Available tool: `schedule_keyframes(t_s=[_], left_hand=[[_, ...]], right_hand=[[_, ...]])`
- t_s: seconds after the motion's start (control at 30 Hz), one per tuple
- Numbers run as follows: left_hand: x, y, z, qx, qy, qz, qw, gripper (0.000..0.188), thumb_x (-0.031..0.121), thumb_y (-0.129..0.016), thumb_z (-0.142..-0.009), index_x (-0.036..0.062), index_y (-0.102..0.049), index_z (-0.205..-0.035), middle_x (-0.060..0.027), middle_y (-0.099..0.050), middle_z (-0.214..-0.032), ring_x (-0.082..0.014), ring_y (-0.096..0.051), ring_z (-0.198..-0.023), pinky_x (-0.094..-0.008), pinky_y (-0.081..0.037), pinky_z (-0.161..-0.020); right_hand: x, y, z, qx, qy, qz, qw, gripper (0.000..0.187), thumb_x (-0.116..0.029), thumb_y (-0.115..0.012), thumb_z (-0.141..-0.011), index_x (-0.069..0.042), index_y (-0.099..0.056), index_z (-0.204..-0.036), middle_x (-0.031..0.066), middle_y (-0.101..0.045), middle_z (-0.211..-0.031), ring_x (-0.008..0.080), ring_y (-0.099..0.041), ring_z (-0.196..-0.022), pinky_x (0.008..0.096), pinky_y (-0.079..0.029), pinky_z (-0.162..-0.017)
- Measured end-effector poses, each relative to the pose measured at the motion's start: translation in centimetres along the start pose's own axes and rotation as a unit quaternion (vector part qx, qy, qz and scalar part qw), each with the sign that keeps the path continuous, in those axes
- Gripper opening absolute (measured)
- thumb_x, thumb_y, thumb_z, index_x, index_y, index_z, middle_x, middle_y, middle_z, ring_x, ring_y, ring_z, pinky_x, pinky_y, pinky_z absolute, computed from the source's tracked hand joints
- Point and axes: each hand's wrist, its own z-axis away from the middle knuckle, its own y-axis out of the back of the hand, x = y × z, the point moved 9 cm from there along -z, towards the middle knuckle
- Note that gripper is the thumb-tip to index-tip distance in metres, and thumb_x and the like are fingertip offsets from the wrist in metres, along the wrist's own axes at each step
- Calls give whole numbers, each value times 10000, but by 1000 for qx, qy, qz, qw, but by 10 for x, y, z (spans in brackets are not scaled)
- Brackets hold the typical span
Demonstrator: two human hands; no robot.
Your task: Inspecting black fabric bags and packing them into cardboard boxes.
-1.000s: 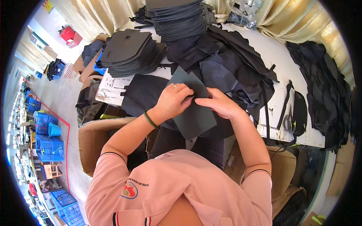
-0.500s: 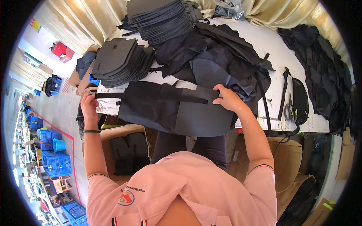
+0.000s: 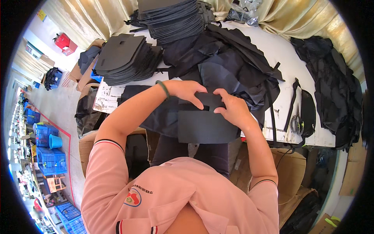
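A dark grey flat panel (image 3: 208,130) lies at the table's near edge, its lower part reaching over my lap. Near its top is a small dark slot. My left hand (image 3: 189,92) reaches across from the left and pinches the panel's upper part, thumb beside the slot. Opposite, my right hand (image 3: 233,108) grips the same part between thumb and fingers. Black fabric (image 3: 161,115) joins or lies against the panel's left side, partly under my left forearm; which, I cannot tell. The strap seen earlier is mostly hidden.
Stacked grey panels (image 3: 120,58) stand at the left, with a taller stack (image 3: 171,19) behind. Crumpled black fabric (image 3: 230,66) covers the table's middle. Scissors (image 3: 297,124) lie by a black pouch (image 3: 308,111) at right, near a black fabric heap (image 3: 331,85). Cardboard boxes (image 3: 290,165) sit below.
My left hand has let go of the strap's far left end and moved right to the panel's slot. My right hand keeps its hold on the panel, shifted slightly left.
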Motion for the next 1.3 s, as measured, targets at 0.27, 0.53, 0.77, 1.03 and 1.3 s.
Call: schedule_keyframes(t_s=[0.27, 0.53, 0.77, 1.03, 1.3], left_hand=[[4, -15, -26, -47, 30, 115, 992, 504, 20, -777, -706, 0, -611, -1181, -70, -675, -1068, -165, -616, -970, -312, -481, -885], [11, -17, -23, -47, 18, 135, 990, 613, -23, -744, -716, 10, -539, -1292, -77, -638, -1163, -150, -565, -1084, -301, -438, -972], [4, -6, -27, 31, -83, 146, 985, 784, -1, -760, -711, 58, -411, -1410, -97, -493, -1383, -222, -456, -1302, -352, -364, -1077], [66, -87, 15, 188, -201, -360, 891, 803, 372, -781, -722, 124, -430, -1400, -174, -336, -1502, -353, -297, -1412, -563, -252, -1122], [7, -134, 7, 121, -142, -325, 927, 950, 519, -750, -721, 206, -313, -1506, -147, -193, -1590, -328, -136, -1482, -585, -43, -1167]], right_hand=[[-4, 11, 8, 44, 27, 37, 998, 522, -148, -756, -760, -121, -480, -1202, 132, -681, -1001, 348, -665, -871, 426, -507, -759], [-15, 8, 14, 121, 44, 142, 982, 488, -133, -764, -732, -84, -518, -1150, 84, -648, -819, 267, -670, -731, 367, -492, -696], [-24, 6, 13, 155, 71, 179, 969, 480, -134, -762, -724, -66, -540, -1144, 59, -628, -772, 240, -665, -691, 355, -466, -662], [53, 21, 0, 252, 18, 95, 963, 407, -196, -764, -739, -73, -581, -1081, 112, -610, -916, 303, -597, -909, 426, -471, -748], [81, 49, -55, 246, -9, 110, 963, 209, -184, -778, -724, -69, -659, -852, 120, -607, -897, 330, -581, -887, 427, -489, -768]])
